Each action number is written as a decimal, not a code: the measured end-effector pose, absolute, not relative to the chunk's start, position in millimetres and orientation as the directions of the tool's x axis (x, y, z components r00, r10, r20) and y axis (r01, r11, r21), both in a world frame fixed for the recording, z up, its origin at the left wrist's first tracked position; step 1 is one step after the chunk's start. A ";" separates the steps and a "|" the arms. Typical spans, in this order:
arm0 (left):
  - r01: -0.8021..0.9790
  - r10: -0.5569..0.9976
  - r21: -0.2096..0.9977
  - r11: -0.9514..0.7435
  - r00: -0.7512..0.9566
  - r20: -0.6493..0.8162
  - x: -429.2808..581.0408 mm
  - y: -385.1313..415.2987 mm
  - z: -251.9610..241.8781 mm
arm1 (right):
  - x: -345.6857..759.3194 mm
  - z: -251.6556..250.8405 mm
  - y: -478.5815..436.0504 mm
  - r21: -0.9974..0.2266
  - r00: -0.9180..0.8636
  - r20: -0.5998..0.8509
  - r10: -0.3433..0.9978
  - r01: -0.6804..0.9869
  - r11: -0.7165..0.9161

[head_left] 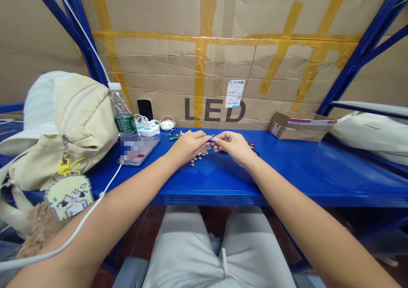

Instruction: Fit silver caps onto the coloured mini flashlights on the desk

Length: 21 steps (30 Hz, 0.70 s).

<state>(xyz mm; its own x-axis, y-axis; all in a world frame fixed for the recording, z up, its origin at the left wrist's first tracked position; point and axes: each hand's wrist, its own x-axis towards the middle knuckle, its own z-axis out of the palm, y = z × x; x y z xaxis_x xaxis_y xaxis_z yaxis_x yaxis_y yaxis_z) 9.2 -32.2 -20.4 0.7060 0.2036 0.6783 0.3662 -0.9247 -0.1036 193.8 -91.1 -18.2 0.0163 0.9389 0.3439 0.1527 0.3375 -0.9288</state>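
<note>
Over the blue table point(204, 185), my two hands meet fingertip to fingertip around a slim, shiny purple piece point(211, 140). It is mostly hidden, and its kind cannot be made out. My left hand point(192, 143) is closed on its left end, palm down. Thumb and forefinger of my right hand point(232, 146) pinch it from the other side. Small gold-brown discs point(204, 151) lie loose beneath and between the hands. Slim coloured sticks point(176, 137), green and blue among them, lie beyond my left hand. More dark, shiny pieces point(253, 146) show partly behind my right hand.
At left stand a cream backpack point(86, 122), a water bottle point(123, 115), a phone point(140, 152) and a power strip point(148, 129). A white cable point(105, 190) crosses my left forearm. An open cardboard box point(301, 128) sits at back right, before a tall cardboard wall point(153, 75).
</note>
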 end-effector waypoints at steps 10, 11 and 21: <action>0.321 0.321 0.127 -0.938 0.675 0.664 12.7 -29.8 -17.0 | 198.8 -19.2 -91.8 -0.822 -0.033 0.456 0.890 0.369 0.434; 0.302 0.360 0.205 -0.931 0.669 0.650 12.2 -28.5 -17.0 | 199.3 -19.0 -92.1 -0.747 -0.061 0.508 0.859 0.465 0.475; 0.305 0.256 0.038 -0.952 0.717 0.648 7.9 -29.8 -17.5 | 196.4 -21.2 -94.1 -0.848 -0.157 0.365 0.918 0.350 0.397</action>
<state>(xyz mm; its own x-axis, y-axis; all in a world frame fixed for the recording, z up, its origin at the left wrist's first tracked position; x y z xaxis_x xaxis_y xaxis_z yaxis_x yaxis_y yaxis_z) 7.9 -29.8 -17.5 0.7175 0.2560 0.6479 0.3053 -0.9515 0.0379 196.4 -94.1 -21.2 -0.1568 0.9176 0.3653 0.3504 0.3975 -0.8481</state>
